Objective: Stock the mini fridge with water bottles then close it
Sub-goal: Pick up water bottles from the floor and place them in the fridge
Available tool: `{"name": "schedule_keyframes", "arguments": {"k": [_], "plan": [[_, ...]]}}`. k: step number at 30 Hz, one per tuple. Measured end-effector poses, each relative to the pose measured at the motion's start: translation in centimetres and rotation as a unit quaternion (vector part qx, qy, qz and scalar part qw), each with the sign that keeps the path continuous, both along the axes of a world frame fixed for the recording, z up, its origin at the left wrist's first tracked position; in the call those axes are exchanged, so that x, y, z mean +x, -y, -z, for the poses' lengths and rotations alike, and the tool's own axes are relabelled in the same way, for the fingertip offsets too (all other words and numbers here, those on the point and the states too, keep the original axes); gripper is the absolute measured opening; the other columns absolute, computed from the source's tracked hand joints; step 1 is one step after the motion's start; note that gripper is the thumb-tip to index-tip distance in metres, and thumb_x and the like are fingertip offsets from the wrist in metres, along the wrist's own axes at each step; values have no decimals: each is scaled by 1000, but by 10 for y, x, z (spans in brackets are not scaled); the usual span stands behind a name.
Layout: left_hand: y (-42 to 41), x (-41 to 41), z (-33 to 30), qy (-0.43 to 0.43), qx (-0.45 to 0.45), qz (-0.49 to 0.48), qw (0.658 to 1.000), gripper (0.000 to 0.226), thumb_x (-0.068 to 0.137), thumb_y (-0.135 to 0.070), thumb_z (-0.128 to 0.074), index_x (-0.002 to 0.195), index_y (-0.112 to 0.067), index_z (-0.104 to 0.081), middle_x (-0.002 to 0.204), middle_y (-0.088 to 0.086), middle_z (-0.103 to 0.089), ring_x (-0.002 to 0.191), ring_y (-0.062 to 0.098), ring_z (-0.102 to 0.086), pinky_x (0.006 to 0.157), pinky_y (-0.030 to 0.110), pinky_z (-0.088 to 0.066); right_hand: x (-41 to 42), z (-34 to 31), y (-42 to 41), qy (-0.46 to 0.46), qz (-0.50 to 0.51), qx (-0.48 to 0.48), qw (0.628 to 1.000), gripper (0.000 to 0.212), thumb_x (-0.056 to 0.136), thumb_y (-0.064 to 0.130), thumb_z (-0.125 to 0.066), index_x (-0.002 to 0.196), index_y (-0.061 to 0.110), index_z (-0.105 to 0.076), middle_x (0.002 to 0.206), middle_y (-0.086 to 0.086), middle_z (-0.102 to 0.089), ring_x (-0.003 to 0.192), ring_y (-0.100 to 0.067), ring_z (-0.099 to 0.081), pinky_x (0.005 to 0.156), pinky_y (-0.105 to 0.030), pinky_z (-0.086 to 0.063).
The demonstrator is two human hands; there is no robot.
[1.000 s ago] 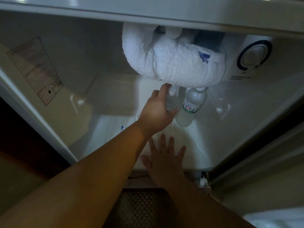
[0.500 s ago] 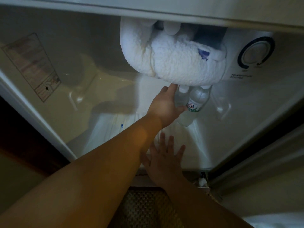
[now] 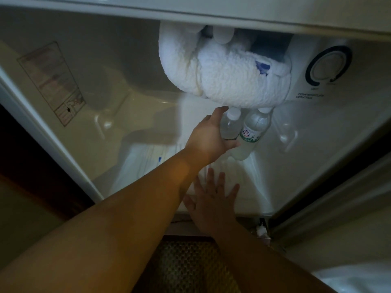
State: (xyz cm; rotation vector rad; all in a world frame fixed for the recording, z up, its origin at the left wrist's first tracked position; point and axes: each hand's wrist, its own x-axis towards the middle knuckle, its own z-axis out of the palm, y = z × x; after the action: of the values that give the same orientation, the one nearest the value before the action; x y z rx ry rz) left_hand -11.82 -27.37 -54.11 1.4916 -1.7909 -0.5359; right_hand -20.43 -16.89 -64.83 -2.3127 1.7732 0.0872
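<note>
Mini fridge (image 3: pixel 127 98) wide open, frosted freezer box (image 3: pixel 222 81) overhead. Right hand (image 3: pixel 211 206) flat, empty, on fridge floor. Left hand (image 3: pixel 208 138) wrapped around unlabelled bottle (image 3: pixel 230 126), touching labelled bottle (image 3: pixel 254 132) at back. Risk: nudging neighbour over, or snagging cap on frost.

The mini fridge floor (image 3: pixel 249 178) is white, ribbed toward its left half, and lit brightly at centre. Two water bottles stand on it at the rear, toward twelve o'clock, touching one another: a clear bottle (image 3: pixel 229 126) on the left and a labelled bottle (image 3: pixel 252 132) at its three o'clock. The right hand (image 3: pixel 211 205) lies flat, fingers spread, on the front lip at six o'clock. A small blue mark (image 3: pixel 160 159) shows on the ribbed area at nine o'clock.
</note>
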Motion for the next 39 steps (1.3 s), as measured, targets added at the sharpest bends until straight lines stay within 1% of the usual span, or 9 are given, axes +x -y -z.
{"name": "schedule_keyframes", "arguments": {"k": [7,11,15,18,21,26,31,36,39], "plan": [[-70,37,-13,37,30,-28,998,68,96,-42,-71,154,-34,-35,148,1,-55,131,18,-56,100,30,-47,0,-6,2,-6,-2,37,999,77,94,77,-2,159,39,16,167,-5,30,151,-38,31,110,-75,20],[-136,90,-26,104,0,-36,994,48,97,-39,-71,141,-32,-53,135,-5,-62,123,12,-59,101,38,-55,1,-12,1,-6,5,65,998,76,95,77,-5,158,43,18,167,-3,29,152,-38,28,111,-75,19],[-206,156,-54,131,10,-64,989,37,95,-47,-67,130,-33,-63,125,-16,-65,115,1,-60,98,31,-56,17,-33,1,28,24,48,998,68,100,67,-29,160,39,-15,171,-5,-8,155,-36,-6,120,-69,-2],[-262,203,-78,127,1,-104,986,32,94,-43,-70,123,-30,-69,114,-19,-68,108,0,-65,93,30,-58,47,-58,-20,164,-121,-85,975,54,99,54,-34,145,31,-52,153,-3,-47,140,-28,-39,116,-52,-28],[-323,247,-94,112,-29,-185,976,21,94,-28,-76,115,-23,-74,104,-15,-73,97,2,-71,85,26,-59,92,-79,-47,257,-287,-120,915,42,101,45,-45,135,26,-61,134,4,-55,124,-17,-50,103,-36,-44],[-427,296,-96,67,-29,-377,923,15,93,-27,-77,107,-28,-75,90,-21,-72,88,0,-71,75,7,-50,180,-82,-92,239,-436,-54,866,38,103,49,-44,134,32,-58,112,20,-48,98,3,-46,78,-9,-39],[-519,329,-61,20,63,-532,844,10,94,-36,-74,103,-39,-71,87,-19,-73,84,-3,-69,69,8,-50,252,-60,-142,115,-464,88,874,45,100,55,-49,143,42,-44,133,18,-52,116,-2,-53,90,-28,-52],[-588,343,-6,-18,155,-614,774,7,95,-41,-72,100,-38,-70,84,-15,-73,77,-1,-68,71,23,-55,275,12,-195,-9,-345,197,918,106,82,66,-69,161,36,-5,156,2,-44,132,-18,-54,98,-38,-50],[-599,347,27,-21,207,-612,763,13,96,-43,-69,105,-34,-71,88,-14,-73,83,1,-69,80,31,-59,272,49,-209,-52,-262,222,938,121,74,57,-82,161,26,-3,149,-4,-51,126,-21,-58,96,-40,-51]]}}
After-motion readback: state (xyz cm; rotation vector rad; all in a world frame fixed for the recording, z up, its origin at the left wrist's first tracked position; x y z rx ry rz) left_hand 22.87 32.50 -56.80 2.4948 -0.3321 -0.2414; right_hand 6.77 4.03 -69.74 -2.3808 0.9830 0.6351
